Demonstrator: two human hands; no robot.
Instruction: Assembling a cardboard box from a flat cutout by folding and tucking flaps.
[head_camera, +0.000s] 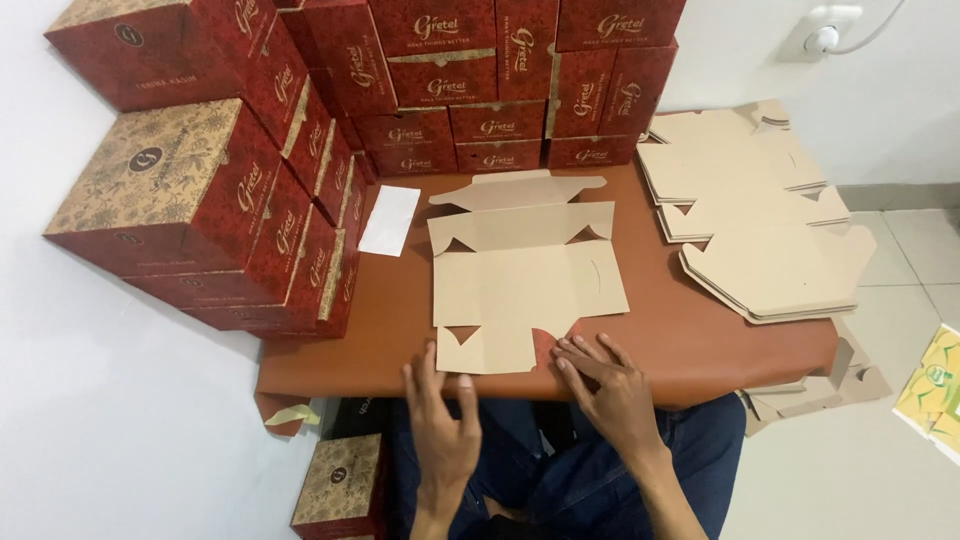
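Red boxes (440, 60) along the wall cut off by the top edge, upper rows only partly seen; small patterned box (340, 485) by the knee cropped at the bottom edge, yellow-green sheet (935, 395) cropped at the right edge. Near edge of flat cardboard blank (525, 275) partly covered by left hand (440, 425) and right hand (605, 385), red flap corner under the right fingers barely showing. More flat blanks (815, 385) hidden below the table (700, 340) edge, count in the stacked blanks (750, 210) impossible to tell.
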